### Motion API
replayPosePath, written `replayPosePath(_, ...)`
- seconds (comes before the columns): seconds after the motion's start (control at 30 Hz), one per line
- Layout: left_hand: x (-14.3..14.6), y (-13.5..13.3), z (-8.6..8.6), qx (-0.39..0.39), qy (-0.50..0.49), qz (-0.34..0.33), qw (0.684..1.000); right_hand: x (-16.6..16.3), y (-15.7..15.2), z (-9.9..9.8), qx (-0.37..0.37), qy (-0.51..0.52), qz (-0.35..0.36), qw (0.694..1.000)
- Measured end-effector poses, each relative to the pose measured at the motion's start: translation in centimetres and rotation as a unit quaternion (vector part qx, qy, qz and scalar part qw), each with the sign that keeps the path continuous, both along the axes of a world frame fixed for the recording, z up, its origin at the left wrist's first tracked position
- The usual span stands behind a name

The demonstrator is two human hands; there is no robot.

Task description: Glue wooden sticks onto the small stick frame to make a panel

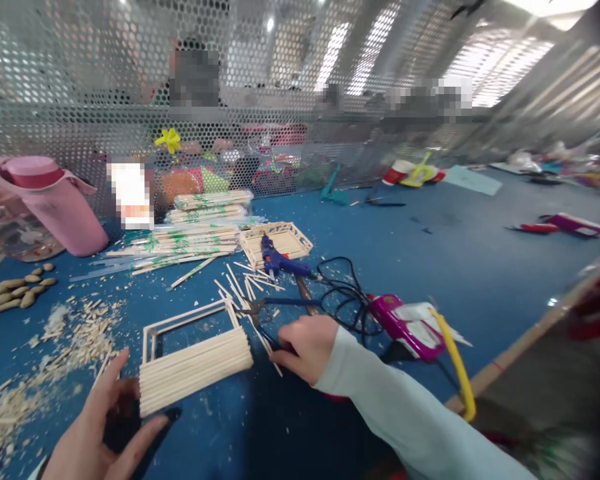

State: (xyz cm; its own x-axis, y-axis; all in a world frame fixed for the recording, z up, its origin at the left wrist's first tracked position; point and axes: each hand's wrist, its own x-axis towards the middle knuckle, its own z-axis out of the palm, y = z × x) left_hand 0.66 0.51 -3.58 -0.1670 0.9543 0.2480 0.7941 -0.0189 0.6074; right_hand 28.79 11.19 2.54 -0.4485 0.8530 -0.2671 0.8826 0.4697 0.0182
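A small frame of thin wooden sticks [195, 370] lies on the blue table, its near side closed by a row of sticks laid side by side. At its left end, my left hand [103, 420] has thumb and fingers spread and grips nothing. To the right of the frame, my right hand [307, 347] has its fingers curled on a handle of the blue-handled pliers [290, 302]. The pliers' jaws point left, close to loose sticks [240, 283]. Behind them, a blue glue gun [280, 260] rests against a stick-built tray [297, 239].
Packs of sticks [200, 233] are piled at the back, with a pink bottle [75, 213] to their left. Peanuts [17, 293] and stick scraps [75, 347] lie at the left. A coiled black cord [347, 300] and a purple box [405, 327] are at the right.
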Motion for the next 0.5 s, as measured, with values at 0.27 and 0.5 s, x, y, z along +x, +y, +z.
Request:
replayPosePath(0.27,0.0,0.0,0.0,0.029,0.037,-0.022,0.999,-0.9,-0.3,1.2,0.052,-0.01,-0.116,0.992)
replayPosePath(0.5,-0.7,1.2,0.6,0.082,0.105,-0.093,0.987,-1.4,-0.6,1.0,0.041,0.049,-0.055,0.996)
